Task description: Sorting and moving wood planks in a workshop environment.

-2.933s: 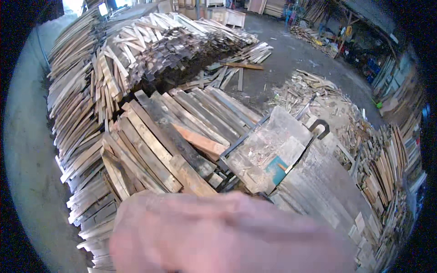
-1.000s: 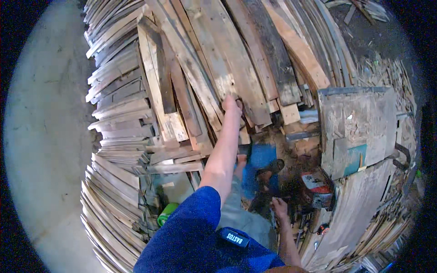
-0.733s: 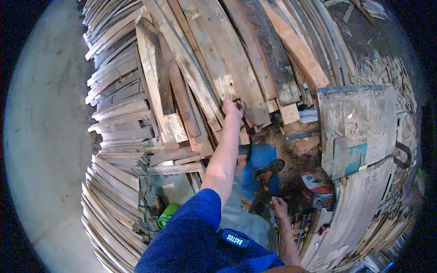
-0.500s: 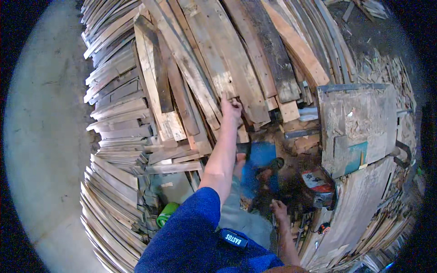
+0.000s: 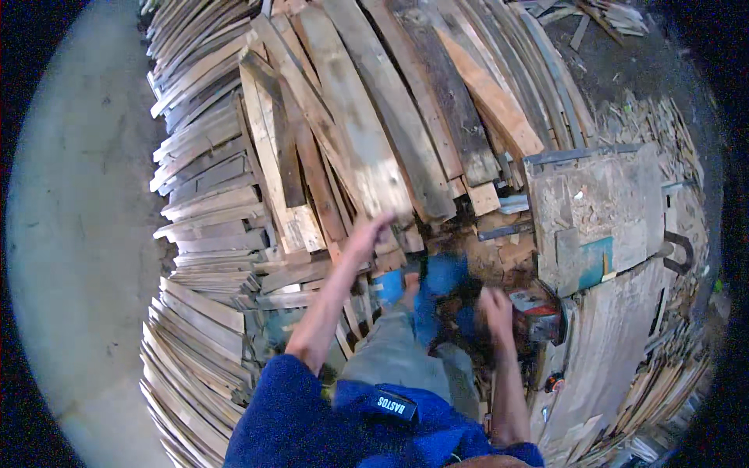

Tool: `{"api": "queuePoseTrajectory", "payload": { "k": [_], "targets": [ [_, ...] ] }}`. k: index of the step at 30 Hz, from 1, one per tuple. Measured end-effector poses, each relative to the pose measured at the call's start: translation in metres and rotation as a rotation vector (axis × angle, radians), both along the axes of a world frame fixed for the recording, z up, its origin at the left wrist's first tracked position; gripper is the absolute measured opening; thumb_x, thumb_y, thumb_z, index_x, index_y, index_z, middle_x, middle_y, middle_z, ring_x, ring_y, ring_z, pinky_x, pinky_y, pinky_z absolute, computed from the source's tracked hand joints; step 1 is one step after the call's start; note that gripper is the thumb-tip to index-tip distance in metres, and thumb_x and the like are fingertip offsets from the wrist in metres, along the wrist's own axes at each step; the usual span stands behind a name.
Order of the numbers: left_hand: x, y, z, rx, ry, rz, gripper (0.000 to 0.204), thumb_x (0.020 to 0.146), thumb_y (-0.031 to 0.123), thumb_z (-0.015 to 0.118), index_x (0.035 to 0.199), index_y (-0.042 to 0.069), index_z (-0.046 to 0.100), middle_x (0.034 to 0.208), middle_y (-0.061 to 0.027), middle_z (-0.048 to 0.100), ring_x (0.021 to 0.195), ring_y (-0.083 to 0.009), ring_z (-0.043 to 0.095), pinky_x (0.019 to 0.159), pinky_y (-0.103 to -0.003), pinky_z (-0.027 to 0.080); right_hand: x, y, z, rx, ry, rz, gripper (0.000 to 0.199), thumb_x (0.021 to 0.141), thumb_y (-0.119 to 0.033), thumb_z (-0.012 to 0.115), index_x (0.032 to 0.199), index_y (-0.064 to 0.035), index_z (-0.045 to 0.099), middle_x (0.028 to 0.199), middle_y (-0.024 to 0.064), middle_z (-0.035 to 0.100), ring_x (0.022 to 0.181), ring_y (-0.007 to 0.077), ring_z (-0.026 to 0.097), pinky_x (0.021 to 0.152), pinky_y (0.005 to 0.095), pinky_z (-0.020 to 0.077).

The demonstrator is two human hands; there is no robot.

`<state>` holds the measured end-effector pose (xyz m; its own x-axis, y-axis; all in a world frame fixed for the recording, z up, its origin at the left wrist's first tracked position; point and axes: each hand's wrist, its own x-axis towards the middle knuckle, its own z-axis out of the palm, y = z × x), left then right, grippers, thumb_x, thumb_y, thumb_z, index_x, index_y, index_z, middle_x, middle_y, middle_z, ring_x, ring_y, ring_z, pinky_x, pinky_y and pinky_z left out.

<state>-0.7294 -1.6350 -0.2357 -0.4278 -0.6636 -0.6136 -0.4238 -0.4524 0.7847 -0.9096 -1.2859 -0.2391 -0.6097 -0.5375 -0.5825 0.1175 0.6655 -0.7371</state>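
Nearest, the right hand hangs blurred and empty below the stack of grey weathered planks; whether clenched, I cannot tell. Further up, the left hand touches the long pale worn plank atop that stack at its near end, grip unclear; it looks stiff, heavy, splintery, best held by both edges

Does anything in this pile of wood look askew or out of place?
Yes. One pale plank lies slantwise across the neat stack of boards on the left, out of line with them. The long planks by the left hand fan out unevenly. Splintered scraps litter the ground at upper right. The right hand is blurred.
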Motion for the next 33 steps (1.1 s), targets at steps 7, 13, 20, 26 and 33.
{"api": "queuePoseTrajectory", "payload": {
  "k": [7, 13, 20, 26, 33],
  "targets": [
    [0.008, 0.273, 0.019, 0.197, -0.345, -0.354, 0.047, 0.085, 0.046, 0.068, 0.100, 0.003, 0.073, 0.097, -0.0166, 0.074, 0.089, -0.0287, 0.070, 0.083, -0.038, 0.054, 0.050, -0.156, 0.104, -0.038, 0.657, 0.550, 0.056, 0.086, -0.032, 0.070, 0.128, 0.0024, 0.056, 0.123, 0.0261, 0.059, 0.119, 0.0377, 0.055, 0.099, 0.0454, 0.0445],
    [0.005, 0.296, -0.012, 0.035, 0.276, -0.554, 0.051, 0.087, 0.055, 0.066, 0.098, 0.005, 0.072, 0.085, -0.0128, 0.072, 0.074, -0.0302, 0.067, 0.070, -0.043, 0.052, 0.021, -0.126, 0.030, 0.124, 0.405, 0.467, 0.049, 0.084, -0.038, 0.072, 0.112, 0.0006, 0.065, 0.098, 0.0206, 0.068, 0.089, 0.0361, 0.065, 0.077, 0.0462, 0.0503],
    [-0.012, 0.087, 0.089, -0.290, -0.014, -0.624, 0.046, 0.092, 0.050, 0.065, 0.100, 0.006, 0.074, 0.091, -0.0084, 0.071, 0.080, -0.0201, 0.066, 0.075, -0.037, 0.054, -0.018, -0.075, 0.096, 0.125, 0.382, 0.220, 0.044, 0.091, -0.042, 0.062, 0.087, 0.0014, 0.067, 0.081, 0.0204, 0.068, 0.073, 0.0359, 0.064, 0.069, 0.0441, 0.0478],
    [-0.115, 0.061, 0.210, -0.428, 0.065, -0.778, 0.047, 0.092, 0.039, 0.068, 0.123, 0.003, 0.066, 0.115, -0.0106, 0.069, 0.105, -0.0199, 0.064, 0.091, -0.034, 0.051, -0.014, 0.085, 0.151, 0.115, 0.249, 0.052, 0.051, 0.093, -0.051, 0.058, 0.077, -0.0032, 0.066, 0.077, 0.0232, 0.064, 0.070, 0.0404, 0.062, 0.064, 0.0477, 0.0472],
    [-0.223, 0.167, 0.269, -0.961, 0.037, -1.576, 0.040, 0.094, 0.031, 0.063, 0.122, 0.002, 0.064, 0.133, -0.0196, 0.059, 0.128, -0.0371, 0.051, 0.110, -0.042, 0.037, -0.013, 0.261, 0.189, 0.097, 0.278, 0.059, 0.059, 0.091, -0.061, 0.055, 0.079, -0.0050, 0.068, 0.080, 0.0206, 0.067, 0.074, 0.0386, 0.065, 0.068, 0.0462, 0.0500]
  ]
}}
